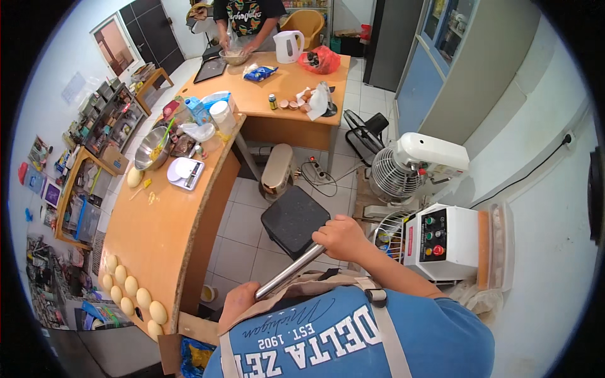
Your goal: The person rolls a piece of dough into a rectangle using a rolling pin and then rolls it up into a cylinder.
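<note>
The person's left grip (238, 301) and right grip (340, 238) clamp a metal rolling pin (290, 272); dough balls (131, 286) lie along the surface's (157, 236) near edge.

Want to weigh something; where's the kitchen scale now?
In the head view, the kitchen scale sits left of centre on the wooden table, near its right edge, beside the metal bowl.

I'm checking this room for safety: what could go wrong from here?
The metal rod, gripped by the left hand and right hand, might strike the black stool if swung. A forward step could also trip on that stool. The nearest dough ball, close to the wood-toned table's edge, might roll off if nudged.
</note>
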The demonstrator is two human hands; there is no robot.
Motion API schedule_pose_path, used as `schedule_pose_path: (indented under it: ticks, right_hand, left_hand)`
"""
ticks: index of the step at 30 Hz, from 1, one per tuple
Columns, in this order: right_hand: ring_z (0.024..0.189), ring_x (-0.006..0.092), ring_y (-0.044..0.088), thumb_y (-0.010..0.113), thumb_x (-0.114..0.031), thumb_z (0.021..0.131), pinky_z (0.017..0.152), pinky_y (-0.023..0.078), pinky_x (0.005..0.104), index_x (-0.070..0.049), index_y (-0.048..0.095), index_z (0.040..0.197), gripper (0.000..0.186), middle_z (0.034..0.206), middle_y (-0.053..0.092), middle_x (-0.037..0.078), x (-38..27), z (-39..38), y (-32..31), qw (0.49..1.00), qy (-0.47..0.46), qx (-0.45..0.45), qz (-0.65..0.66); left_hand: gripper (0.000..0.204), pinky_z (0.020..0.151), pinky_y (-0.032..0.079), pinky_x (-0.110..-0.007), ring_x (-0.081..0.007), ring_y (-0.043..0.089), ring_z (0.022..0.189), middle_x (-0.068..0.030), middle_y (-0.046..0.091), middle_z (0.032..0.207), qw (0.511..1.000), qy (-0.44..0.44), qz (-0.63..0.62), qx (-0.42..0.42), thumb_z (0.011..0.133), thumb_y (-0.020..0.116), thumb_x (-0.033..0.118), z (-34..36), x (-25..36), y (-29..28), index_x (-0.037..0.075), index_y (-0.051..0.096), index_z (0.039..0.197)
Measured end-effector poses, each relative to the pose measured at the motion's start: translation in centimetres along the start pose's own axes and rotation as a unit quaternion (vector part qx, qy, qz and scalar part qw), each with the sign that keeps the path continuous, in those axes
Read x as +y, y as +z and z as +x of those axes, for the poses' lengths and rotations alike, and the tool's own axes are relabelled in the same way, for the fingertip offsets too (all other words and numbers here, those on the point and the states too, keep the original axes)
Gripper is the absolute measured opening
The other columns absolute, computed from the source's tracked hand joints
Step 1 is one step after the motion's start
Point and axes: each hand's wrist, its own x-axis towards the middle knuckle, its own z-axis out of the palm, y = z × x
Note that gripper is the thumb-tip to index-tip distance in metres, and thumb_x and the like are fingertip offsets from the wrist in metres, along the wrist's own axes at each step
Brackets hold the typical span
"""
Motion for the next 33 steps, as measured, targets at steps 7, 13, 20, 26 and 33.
schedule_pose_path:
  ticks: [7, 13, 20, 26, 33]
  right_hand:
    - [0.066, 0.0153, 0.059, 0.068, -0.015, 0.062, 0.064, 0.041, 0.031, -0.016, 0.055, 0.071, 0.016, 0.063, 0.057, -0.003, -3.0, 7.6, 3.7, 0.998, -0.054, -0.001, 0.023]
    - [0.064, 0.0155, 0.056, 0.067, -0.013, 0.058, 0.062, 0.04, 0.0293, -0.016, 0.051, 0.068, 0.019, 0.063, 0.053, -0.003, -5.3, 12.6, 7.8, 0.986, -0.143, -0.009, 0.087]
    - [0.068, 0.0171, 0.059, 0.066, -0.015, 0.064, 0.066, 0.042, 0.0329, -0.016, 0.054, 0.072, 0.014, 0.065, 0.058, -0.002, -10.1, 20.6, 11.6, 0.944, -0.297, -0.067, 0.131]
    - [0.072, 0.0181, 0.062, 0.065, -0.014, 0.065, 0.069, 0.044, 0.0337, -0.016, 0.054, 0.076, 0.015, 0.068, 0.059, -0.001, -13.8, 27.6, 15.2, 0.909, -0.372, -0.127, 0.134]
    - [0.074, 0.0247, 0.064, 0.072, -0.022, 0.067, 0.07, 0.048, 0.0402, -0.013, 0.056, 0.079, 0.021, 0.074, 0.063, 0.003, -14.5, 37.1, 23.6, 0.89, -0.395, -0.174, 0.149]
  left_hand:
    - [0.019, 0.067, 0.048, -0.046, -0.038, 0.061, 0.077, -0.0169, 0.06, 0.079, 0.998, 0.0, 0.001, 0.065, 0.075, 0.069, 0.02, -2.1, -5.4, -4.3, 0.005, 0.058, 0.078]
    - [0.025, 0.066, 0.047, -0.044, -0.0391, 0.06, 0.076, -0.0202, 0.058, 0.077, 0.986, -0.121, -0.055, 0.098, 0.076, 0.069, 0.024, -5.3, -7.7, -4.1, 0.002, 0.058, 0.077]
    - [0.026, 0.069, 0.045, -0.046, -0.0408, 0.06, 0.082, -0.0236, 0.058, 0.082, 0.937, -0.255, -0.161, 0.178, 0.08, 0.063, 0.029, -10.2, -10.5, -3.3, 0.003, 0.06, 0.081]
    - [0.025, 0.071, 0.047, -0.046, -0.0398, 0.06, 0.083, -0.0191, 0.061, 0.082, 0.914, -0.3, -0.14, 0.234, 0.079, 0.067, 0.027, -11.3, -13.5, -4.3, 0.003, 0.061, 0.084]
    - [0.038, 0.074, 0.046, -0.041, -0.0323, 0.059, 0.085, -0.0107, 0.061, 0.082, 0.878, -0.322, -0.082, 0.345, 0.072, 0.078, 0.039, -8.1, -22.2, -7.6, 0.008, 0.06, 0.083]
